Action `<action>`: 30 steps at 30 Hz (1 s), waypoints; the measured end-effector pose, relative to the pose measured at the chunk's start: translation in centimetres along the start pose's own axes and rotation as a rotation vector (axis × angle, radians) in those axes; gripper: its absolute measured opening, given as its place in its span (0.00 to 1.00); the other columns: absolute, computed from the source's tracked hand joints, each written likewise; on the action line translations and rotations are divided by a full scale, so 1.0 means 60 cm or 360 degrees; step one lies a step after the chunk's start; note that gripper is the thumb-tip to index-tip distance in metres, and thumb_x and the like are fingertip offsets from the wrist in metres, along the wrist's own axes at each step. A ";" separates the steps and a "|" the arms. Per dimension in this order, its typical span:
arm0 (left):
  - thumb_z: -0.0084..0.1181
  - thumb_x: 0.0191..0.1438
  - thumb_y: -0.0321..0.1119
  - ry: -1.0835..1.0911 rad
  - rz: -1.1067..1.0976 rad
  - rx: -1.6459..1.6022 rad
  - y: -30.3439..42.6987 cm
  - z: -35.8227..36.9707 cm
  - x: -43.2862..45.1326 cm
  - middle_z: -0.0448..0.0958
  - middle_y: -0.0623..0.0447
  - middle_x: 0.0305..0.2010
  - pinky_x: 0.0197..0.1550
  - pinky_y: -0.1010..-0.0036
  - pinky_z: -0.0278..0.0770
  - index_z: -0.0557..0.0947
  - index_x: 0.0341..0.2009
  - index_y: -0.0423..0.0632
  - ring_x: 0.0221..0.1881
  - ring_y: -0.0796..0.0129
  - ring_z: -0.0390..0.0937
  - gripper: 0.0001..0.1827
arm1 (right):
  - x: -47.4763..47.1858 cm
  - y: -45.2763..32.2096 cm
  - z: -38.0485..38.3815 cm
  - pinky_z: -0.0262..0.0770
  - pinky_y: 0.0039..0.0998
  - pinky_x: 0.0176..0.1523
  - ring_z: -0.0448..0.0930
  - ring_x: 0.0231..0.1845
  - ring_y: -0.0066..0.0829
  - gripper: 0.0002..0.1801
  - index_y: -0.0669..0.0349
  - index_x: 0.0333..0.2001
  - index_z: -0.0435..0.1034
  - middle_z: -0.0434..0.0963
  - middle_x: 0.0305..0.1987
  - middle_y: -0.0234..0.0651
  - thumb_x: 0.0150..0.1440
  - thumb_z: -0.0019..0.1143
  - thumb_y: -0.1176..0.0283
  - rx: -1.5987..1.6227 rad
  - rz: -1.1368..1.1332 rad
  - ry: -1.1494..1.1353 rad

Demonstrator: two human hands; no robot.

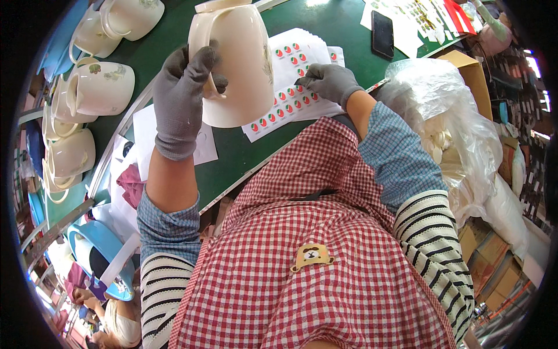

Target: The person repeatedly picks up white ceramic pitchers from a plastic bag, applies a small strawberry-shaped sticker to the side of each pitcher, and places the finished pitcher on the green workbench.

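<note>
My left hand point(183, 96), in a grey glove, grips the handle of a cream ceramic pitcher point(239, 65) with a faint printed plant motif on its right side. The pitcher is held up over the green table. My right hand point(327, 83), also gloved in grey, has its fingers pinched together on a small dark thing at the sheets of round red and green stickers point(279, 114). What the dark thing is cannot be made out. The sticker sheets lie fanned on the table to the right of the pitcher.
Several cream pitchers point(104, 89) stand at the left behind a metal rail. A black phone point(382, 35) and decal sheets point(407, 19) lie at the back right. A clear plastic bag point(436, 96) in a cardboard box is at the right. A co-worker point(117, 323) is at lower left.
</note>
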State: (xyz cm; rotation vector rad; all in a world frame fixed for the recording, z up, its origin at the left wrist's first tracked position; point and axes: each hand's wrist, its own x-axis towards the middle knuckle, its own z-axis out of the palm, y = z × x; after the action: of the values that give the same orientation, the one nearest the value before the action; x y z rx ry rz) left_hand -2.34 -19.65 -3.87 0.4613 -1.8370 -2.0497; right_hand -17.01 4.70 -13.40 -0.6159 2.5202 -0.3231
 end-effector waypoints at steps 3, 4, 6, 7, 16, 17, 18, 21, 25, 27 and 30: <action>0.61 0.60 0.49 -0.0131 -0.0019 -0.0012 -0.004 -0.011 0.003 0.81 0.51 0.29 0.35 0.76 0.78 0.79 0.45 0.38 0.28 0.70 0.79 0.24 | 0.007 -0.001 -0.002 0.76 0.34 0.49 0.83 0.42 0.35 0.21 0.49 0.43 0.79 0.84 0.41 0.33 0.57 0.59 0.46 -0.0073 -0.0051 -0.0080; 0.60 0.60 0.50 -0.0135 -0.0035 -0.0050 -0.008 -0.014 0.006 0.81 0.50 0.29 0.35 0.75 0.78 0.80 0.46 0.39 0.28 0.70 0.79 0.24 | 0.010 0.002 0.003 0.76 0.33 0.47 0.83 0.41 0.34 0.20 0.50 0.41 0.79 0.84 0.39 0.33 0.57 0.60 0.47 -0.0072 -0.0087 -0.0049; 0.60 0.60 0.51 -0.0144 -0.0064 -0.0128 -0.017 -0.020 0.014 0.81 0.49 0.29 0.36 0.75 0.78 0.80 0.46 0.39 0.28 0.69 0.79 0.25 | 0.012 0.001 0.007 0.76 0.32 0.46 0.83 0.39 0.33 0.19 0.50 0.39 0.79 0.84 0.36 0.33 0.56 0.61 0.48 -0.0084 -0.0113 -0.0042; 0.59 0.60 0.51 -0.0157 -0.0068 -0.0125 -0.018 -0.023 0.019 0.81 0.49 0.30 0.36 0.75 0.78 0.80 0.46 0.39 0.28 0.69 0.79 0.25 | 0.013 -0.002 0.004 0.76 0.32 0.46 0.83 0.39 0.33 0.19 0.51 0.39 0.79 0.84 0.36 0.34 0.56 0.61 0.48 -0.0098 -0.0103 -0.0067; 0.59 0.60 0.50 -0.0192 -0.0070 -0.0159 -0.018 -0.026 0.027 0.81 0.49 0.30 0.37 0.75 0.79 0.81 0.45 0.39 0.28 0.68 0.80 0.23 | 0.018 -0.004 0.001 0.77 0.35 0.48 0.84 0.41 0.35 0.23 0.50 0.46 0.78 0.84 0.42 0.36 0.57 0.58 0.45 -0.0162 -0.0180 -0.0151; 0.60 0.60 0.50 -0.0188 -0.0066 -0.0168 -0.019 -0.024 0.027 0.81 0.49 0.30 0.37 0.75 0.79 0.81 0.44 0.39 0.28 0.68 0.79 0.23 | 0.018 -0.009 -0.003 0.77 0.34 0.48 0.84 0.41 0.35 0.23 0.50 0.46 0.78 0.84 0.42 0.36 0.57 0.58 0.45 -0.0192 -0.0176 -0.0178; 0.60 0.60 0.50 -0.0182 -0.0062 -0.0177 -0.019 -0.023 0.027 0.81 0.49 0.30 0.37 0.75 0.79 0.81 0.44 0.39 0.28 0.68 0.79 0.23 | 0.014 -0.014 -0.007 0.77 0.34 0.46 0.84 0.40 0.35 0.23 0.51 0.43 0.78 0.84 0.40 0.37 0.56 0.58 0.45 -0.0173 -0.0154 -0.0173; 0.60 0.60 0.49 -0.0213 -0.0057 -0.0215 -0.021 -0.026 0.030 0.81 0.48 0.30 0.36 0.75 0.79 0.81 0.44 0.39 0.28 0.68 0.79 0.23 | 0.006 -0.025 -0.001 0.76 0.35 0.42 0.83 0.36 0.36 0.23 0.52 0.37 0.78 0.83 0.34 0.38 0.55 0.59 0.43 -0.0202 -0.0143 -0.0084; 0.60 0.61 0.48 -0.0173 -0.0059 -0.0215 -0.021 -0.025 0.033 0.81 0.48 0.30 0.36 0.75 0.79 0.80 0.43 0.38 0.28 0.68 0.79 0.23 | 0.004 -0.017 0.038 0.77 0.38 0.40 0.83 0.35 0.39 0.24 0.53 0.34 0.77 0.83 0.32 0.38 0.54 0.59 0.42 -0.0374 -0.0282 0.0152; 0.59 0.61 0.48 -0.0148 -0.0067 -0.0214 -0.020 -0.020 0.032 0.81 0.48 0.30 0.36 0.75 0.78 0.80 0.43 0.37 0.28 0.68 0.79 0.23 | -0.023 -0.014 0.040 0.77 0.38 0.38 0.84 0.34 0.39 0.25 0.54 0.33 0.77 0.83 0.32 0.38 0.54 0.60 0.42 -0.0323 -0.0397 0.0255; 0.59 0.61 0.46 -0.0193 -0.0098 -0.0239 -0.023 -0.026 0.033 0.83 0.47 0.33 0.37 0.73 0.80 0.79 0.46 0.37 0.30 0.67 0.80 0.22 | -0.091 -0.017 0.037 0.77 0.35 0.36 0.83 0.31 0.35 0.25 0.58 0.32 0.77 0.82 0.31 0.39 0.54 0.61 0.44 -0.0078 -0.0382 0.0300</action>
State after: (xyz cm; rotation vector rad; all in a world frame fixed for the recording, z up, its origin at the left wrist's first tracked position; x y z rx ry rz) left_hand -3.43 -21.80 -5.41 0.3644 -1.7381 -2.2831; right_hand -11.31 6.25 -12.57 -0.9515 2.6419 -0.4240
